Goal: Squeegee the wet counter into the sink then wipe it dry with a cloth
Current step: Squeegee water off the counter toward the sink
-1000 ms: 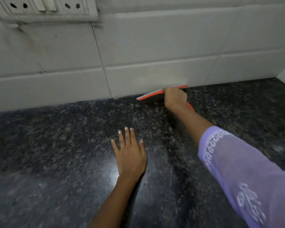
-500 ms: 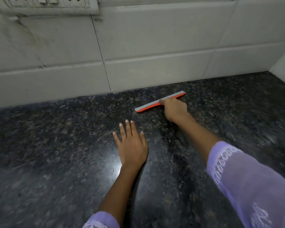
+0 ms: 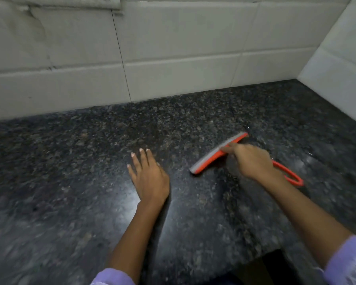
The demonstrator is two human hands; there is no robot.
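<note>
An orange squeegee (image 3: 211, 159) with a grey rubber blade lies slanted on the dark speckled granite counter (image 3: 70, 171). My right hand (image 3: 251, 161) is closed around its handle, and the handle's orange loop sticks out behind my wrist. The blade edge touches the counter right of the middle. My left hand (image 3: 148, 177) rests flat on the counter with fingers spread, holding nothing, a short way left of the blade. No sink and no cloth are in view.
A white tiled wall (image 3: 173, 58) runs along the back of the counter and a second tiled wall (image 3: 341, 64) closes the right corner. The counter's front edge (image 3: 255, 258) shows at the bottom right, with a dark gap below it.
My right hand has pulled the squeegee from the foot of the back wall toward me across the counter. My left hand has stayed flat in the same place.
</note>
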